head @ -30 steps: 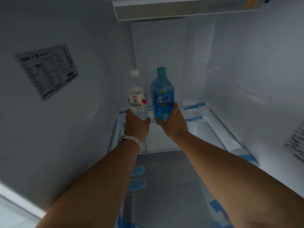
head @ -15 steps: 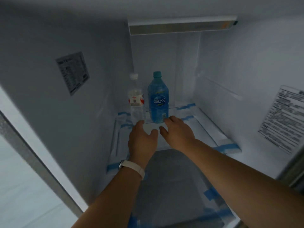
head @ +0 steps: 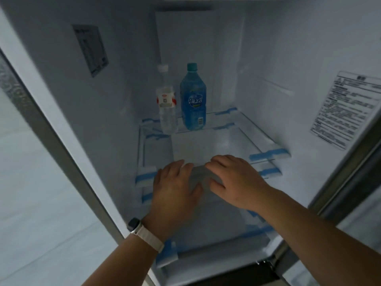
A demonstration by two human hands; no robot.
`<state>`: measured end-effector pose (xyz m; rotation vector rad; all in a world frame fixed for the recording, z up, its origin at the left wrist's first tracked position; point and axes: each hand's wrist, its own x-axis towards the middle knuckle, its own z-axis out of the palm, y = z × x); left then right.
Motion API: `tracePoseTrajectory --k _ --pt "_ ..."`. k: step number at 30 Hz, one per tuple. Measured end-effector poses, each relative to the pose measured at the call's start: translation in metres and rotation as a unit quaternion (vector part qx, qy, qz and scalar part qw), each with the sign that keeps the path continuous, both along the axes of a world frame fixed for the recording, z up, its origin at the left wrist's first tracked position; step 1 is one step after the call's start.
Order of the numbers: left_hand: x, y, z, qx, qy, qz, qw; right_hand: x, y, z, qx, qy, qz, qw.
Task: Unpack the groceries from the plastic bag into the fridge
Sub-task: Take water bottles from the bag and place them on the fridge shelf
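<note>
Two bottles stand upright side by side at the back left of a glass fridge shelf (head: 237, 139): a clear water bottle (head: 166, 104) with a white cap and red-white label, and to its right a blue drink bottle (head: 193, 102) with a teal cap. My left hand (head: 175, 188), with a watch on a pale strap at the wrist, and my right hand (head: 235, 178) hover palm-down over the shelf's front edge, well short of the bottles. Both hands are empty with relaxed fingers. The plastic bag is out of sight.
The fridge interior is white, with a label sticker (head: 90, 50) on the left wall and another (head: 346, 108) on the right wall. Blue tape strips (head: 268, 154) hold the shelf edges. A lower shelf (head: 253, 234) lies beneath my arms. The fridge's metal frame (head: 51, 129) runs down the left.
Both hands have let go of the bottles and pulled back toward the shelf's front edge. The bottles stay standing at the back. My view has drawn back from the fridge.
</note>
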<state>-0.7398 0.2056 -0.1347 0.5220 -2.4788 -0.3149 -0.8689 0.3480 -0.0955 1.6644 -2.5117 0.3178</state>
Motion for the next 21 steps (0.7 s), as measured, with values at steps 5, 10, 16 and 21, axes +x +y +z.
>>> tracePoseTrajectory --k 5,10,16,21 --pt "0.033 0.027 -0.008 -0.048 -0.055 0.007 0.997 0.022 0.029 -0.013 0.005 -0.021 0.011 1.0" --pt "0.065 0.061 -0.011 -0.044 -0.091 0.042 0.994 0.046 0.057 -0.019 0.002 -0.022 0.049 0.999" --pt "0.115 0.115 -0.011 -0.011 -0.143 0.092 0.985 0.069 0.088 -0.022 0.027 -0.048 0.107 0.993" --pt "0.177 0.16 -0.015 0.014 -0.151 0.187 0.97 0.107 0.093 -0.035 0.022 -0.048 0.199 0.979"
